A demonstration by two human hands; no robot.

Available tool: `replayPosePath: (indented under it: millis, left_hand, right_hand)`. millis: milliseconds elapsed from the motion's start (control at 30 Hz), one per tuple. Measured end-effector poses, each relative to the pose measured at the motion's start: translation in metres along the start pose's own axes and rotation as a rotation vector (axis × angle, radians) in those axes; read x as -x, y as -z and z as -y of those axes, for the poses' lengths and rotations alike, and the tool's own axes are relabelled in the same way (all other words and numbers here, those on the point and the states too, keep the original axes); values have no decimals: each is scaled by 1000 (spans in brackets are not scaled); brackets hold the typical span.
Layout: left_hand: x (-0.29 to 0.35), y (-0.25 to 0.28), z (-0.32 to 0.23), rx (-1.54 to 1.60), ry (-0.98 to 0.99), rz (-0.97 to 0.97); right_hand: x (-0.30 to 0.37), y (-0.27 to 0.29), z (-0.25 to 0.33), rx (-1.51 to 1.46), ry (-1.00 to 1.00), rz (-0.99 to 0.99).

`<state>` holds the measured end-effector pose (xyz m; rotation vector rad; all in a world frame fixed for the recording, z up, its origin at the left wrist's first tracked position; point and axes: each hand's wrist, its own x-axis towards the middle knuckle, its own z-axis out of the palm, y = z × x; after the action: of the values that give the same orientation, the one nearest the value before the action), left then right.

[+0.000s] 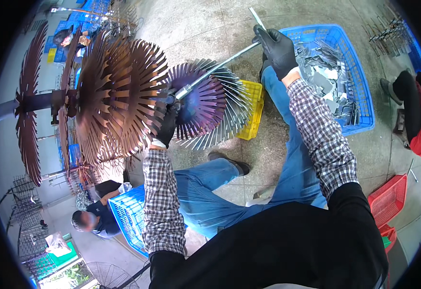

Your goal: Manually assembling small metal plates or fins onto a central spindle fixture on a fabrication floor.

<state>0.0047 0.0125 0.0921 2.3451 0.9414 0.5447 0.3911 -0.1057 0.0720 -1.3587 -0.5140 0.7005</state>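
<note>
My right hand [278,52], in a black glove, is closed round the crossbar end of a T-handle socket wrench [232,59]. The wrench's long shaft slants down to the left. Its socket end sits at the middle of a stack of slotted, fan-like metal discs [119,91], brown-copper on the left. The rightmost disc [196,103] is purple-blue with silvery outer blades. My left hand [167,124], also gloved in black, is beside the socket end, close against the discs. Its fingers are bent in at the hub, and what they grip is partly hidden by blades.
A blue crate [364,91] of flat grey metal pieces stands at the right, a yellow crate [254,108] behind the discs. Another blue basket [128,216] is at lower left near a seated person [97,219]. Red baskets [388,197] lie far right; another person's leg [405,91] shows there.
</note>
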Motion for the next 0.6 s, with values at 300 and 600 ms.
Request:
replayPosePath:
  millis: [300, 600]
  left_hand:
    - [11, -8, 33, -314, 174, 11]
    - [30, -17, 56, -761, 34, -109]
  right_hand:
    - [-19, 4, -5, 23, 179, 85]
    - [-37, 33, 19, 175, 19, 491]
